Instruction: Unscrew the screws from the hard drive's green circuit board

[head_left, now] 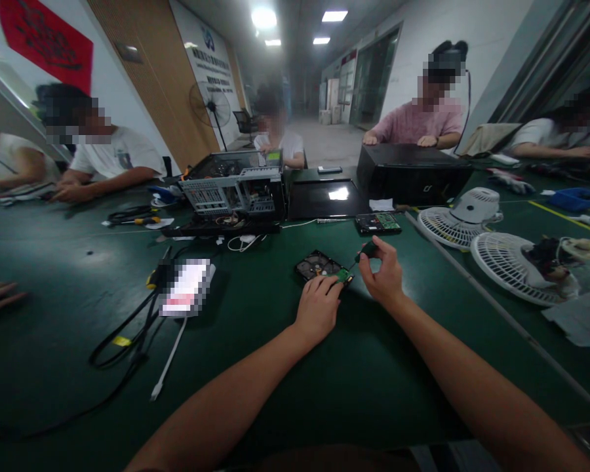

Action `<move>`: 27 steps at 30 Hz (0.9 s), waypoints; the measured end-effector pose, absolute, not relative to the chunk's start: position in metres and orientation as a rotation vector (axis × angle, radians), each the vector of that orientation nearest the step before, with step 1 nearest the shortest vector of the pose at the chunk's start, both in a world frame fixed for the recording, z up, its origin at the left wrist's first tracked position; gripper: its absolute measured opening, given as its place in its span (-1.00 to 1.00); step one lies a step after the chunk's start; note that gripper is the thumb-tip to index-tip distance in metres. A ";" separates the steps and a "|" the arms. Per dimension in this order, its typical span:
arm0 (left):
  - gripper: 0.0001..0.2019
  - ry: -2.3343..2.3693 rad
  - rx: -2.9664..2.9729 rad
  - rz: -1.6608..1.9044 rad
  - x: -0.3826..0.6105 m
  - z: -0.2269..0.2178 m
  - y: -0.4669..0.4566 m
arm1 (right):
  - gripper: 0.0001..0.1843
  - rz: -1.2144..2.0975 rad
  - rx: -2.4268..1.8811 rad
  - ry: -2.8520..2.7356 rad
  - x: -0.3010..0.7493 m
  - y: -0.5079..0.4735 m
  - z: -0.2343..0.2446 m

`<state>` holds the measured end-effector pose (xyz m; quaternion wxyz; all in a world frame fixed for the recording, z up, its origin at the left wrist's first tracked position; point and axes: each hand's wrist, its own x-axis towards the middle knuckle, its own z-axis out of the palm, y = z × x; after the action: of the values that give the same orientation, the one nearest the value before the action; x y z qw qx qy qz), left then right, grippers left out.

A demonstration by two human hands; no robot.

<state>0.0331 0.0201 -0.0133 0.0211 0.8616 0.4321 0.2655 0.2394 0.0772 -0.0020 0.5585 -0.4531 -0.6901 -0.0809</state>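
Note:
A hard drive (316, 263) lies on the green table in front of me, its dark metal side and part of a green circuit board facing up. My left hand (318, 307) holds it at the near edge, fingers resting over the board; the thumb is hidden. Between the thumb and fingers of my right hand (384, 272) is a screwdriver (367, 250) with a dark green handle. Its thin shaft slants down to the left, toward the drive's right end. Whether the tip sits in a screw is too small to tell. A second hard drive (378, 223) lies just beyond.
An opened computer case (233, 187) and a dark flat panel (324, 198) stand behind. Left are a phone (187, 287) and a black cable (122, 318). White fan parts (509, 269) lie right. Co-workers sit around; one person's hand (0, 298) rests at the left edge.

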 end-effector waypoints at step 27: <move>-0.56 1.348 2.654 0.798 0.034 -0.012 0.020 | -0.37 -0.202 -0.977 -1.616 0.238 0.077 -0.003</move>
<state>0.0339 0.0199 -0.0118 0.0300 0.8608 0.4371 0.2589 0.2377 0.0772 -0.0031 0.5820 -0.4182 -0.6920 -0.0863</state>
